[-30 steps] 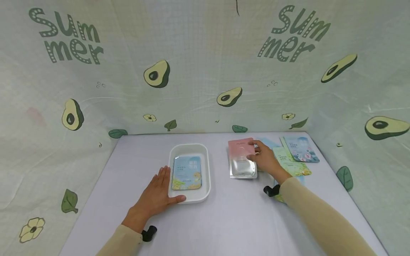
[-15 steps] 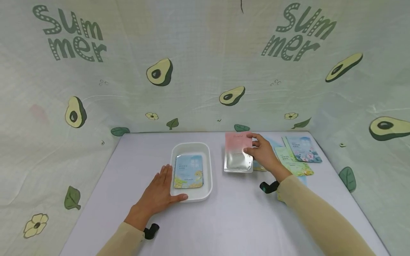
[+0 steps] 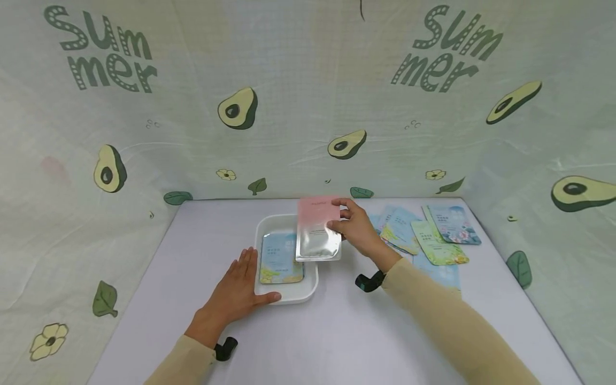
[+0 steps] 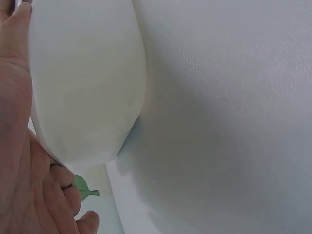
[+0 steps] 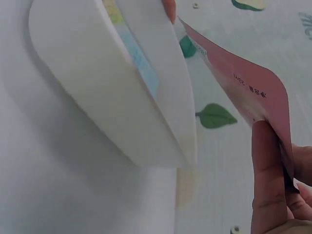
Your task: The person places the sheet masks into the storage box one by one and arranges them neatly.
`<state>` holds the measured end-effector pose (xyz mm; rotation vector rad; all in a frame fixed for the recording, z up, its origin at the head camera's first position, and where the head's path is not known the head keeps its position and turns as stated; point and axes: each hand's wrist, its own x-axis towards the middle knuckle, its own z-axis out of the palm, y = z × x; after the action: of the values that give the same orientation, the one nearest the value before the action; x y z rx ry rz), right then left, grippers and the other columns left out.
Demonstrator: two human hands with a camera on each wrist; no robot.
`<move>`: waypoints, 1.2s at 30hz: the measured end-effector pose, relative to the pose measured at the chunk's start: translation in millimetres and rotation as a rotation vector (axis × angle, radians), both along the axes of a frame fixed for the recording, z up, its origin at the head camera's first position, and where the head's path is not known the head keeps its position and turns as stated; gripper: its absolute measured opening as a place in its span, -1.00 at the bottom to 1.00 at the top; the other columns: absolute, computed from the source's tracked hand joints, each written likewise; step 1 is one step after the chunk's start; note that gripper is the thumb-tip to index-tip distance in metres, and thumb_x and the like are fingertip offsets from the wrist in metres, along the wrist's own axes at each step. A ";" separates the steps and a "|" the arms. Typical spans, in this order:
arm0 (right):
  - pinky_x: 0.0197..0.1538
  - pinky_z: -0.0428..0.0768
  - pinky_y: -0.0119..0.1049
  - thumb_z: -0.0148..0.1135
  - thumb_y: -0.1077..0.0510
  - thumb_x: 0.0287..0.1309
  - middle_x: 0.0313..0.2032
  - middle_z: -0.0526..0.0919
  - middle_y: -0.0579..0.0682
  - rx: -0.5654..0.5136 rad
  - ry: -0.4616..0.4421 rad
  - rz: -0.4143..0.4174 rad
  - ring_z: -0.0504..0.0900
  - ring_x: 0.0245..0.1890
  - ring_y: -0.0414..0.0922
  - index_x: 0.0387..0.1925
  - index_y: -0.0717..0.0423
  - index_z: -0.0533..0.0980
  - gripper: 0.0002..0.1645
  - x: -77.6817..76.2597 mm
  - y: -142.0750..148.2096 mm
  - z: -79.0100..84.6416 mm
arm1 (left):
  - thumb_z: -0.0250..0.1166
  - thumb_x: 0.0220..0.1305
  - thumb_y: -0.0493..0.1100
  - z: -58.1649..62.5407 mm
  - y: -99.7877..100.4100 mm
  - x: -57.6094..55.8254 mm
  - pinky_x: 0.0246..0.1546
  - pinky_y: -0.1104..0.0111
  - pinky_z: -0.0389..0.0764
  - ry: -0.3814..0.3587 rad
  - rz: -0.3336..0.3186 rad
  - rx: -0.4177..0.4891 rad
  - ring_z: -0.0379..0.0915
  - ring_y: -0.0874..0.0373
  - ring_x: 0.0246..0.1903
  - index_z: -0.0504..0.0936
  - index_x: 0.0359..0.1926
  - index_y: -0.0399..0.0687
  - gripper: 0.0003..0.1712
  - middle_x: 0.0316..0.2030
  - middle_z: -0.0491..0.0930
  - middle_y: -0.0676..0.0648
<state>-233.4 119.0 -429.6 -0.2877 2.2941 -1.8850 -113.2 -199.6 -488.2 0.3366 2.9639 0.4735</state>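
My right hand (image 3: 360,227) pinches a pink and silver face mask sachet (image 3: 318,229) by its right edge. The sachet is raised above the right rim of a white tray (image 3: 310,289). In the right wrist view the pink sachet (image 5: 253,83) stands tilted, thumb and fingers on its two faces. My left hand (image 3: 233,294) lies with straight fingers along the tray's left side, thumb at its near rim. In the left wrist view the hand (image 4: 29,161) touches the tray's outer wall (image 4: 87,87). A light blue sachet (image 3: 279,262) rests inside the tray, partly covered by the pink one.
Right of the tray, several sachets lie loosely overlapped: blue ones (image 3: 401,229), a green one (image 3: 435,246) and a blue floral one (image 3: 454,224). A printed cloth wall (image 3: 289,160) rises behind the white table (image 3: 337,337).
My right hand has carried the pink and silver face mask sachet leftward from beside the pile to over the tray's right part. The left hand stays at the tray.
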 end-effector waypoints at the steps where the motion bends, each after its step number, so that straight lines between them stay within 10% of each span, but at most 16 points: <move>1: -0.39 0.74 -0.27 0.38 0.35 0.33 -0.01 0.71 0.29 0.003 -0.003 0.012 0.76 -0.31 -0.08 0.46 0.09 0.35 -0.27 1.0 -8.7 -1.1 | 0.21 0.14 0.71 0.0 -0.5 0.0 0.64 -0.14 0.03 0.003 -0.002 -0.005 -0.25 -0.26 0.67 -0.15 0.65 -0.42 0.58 0.67 -0.13 -0.36; 24: -0.29 0.78 -0.24 0.34 0.29 0.36 0.12 0.70 0.25 0.328 -0.008 0.110 0.75 -0.14 -0.01 0.42 0.08 0.40 -0.36 19.2 -105.5 -33.4 | 0.17 0.20 0.69 -2.1 -3.4 2.0 0.61 -0.18 0.09 0.103 -0.042 -0.074 -0.12 -0.30 0.65 -0.04 0.63 -0.47 0.50 0.63 -0.02 -0.42; 31: -0.03 0.78 -0.07 0.44 0.17 0.31 0.10 0.75 0.21 0.680 0.191 0.167 0.77 -0.10 0.00 0.48 0.14 0.36 -0.22 22.3 -104.3 -32.0 | 0.15 0.20 0.71 -4.7 -2.9 1.1 0.61 -0.19 0.09 0.089 -0.041 -0.058 -0.15 -0.31 0.65 -0.05 0.63 -0.47 0.51 0.64 -0.04 -0.41; 36: -0.03 0.77 -0.03 0.36 0.08 0.41 -0.08 0.81 0.18 0.745 0.293 0.117 0.78 -0.15 0.05 0.38 0.26 0.47 -0.38 26.2 -93.8 -21.8 | 0.13 0.17 0.73 -4.8 -2.1 1.3 0.62 -0.17 0.08 0.076 -0.032 -0.047 -0.17 -0.30 0.66 -0.07 0.64 -0.45 0.54 0.65 -0.06 -0.40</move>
<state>-207.1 25.2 -451.4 -0.5941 2.8874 -0.8700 -111.9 -201.7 -493.0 0.4056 3.0321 0.3946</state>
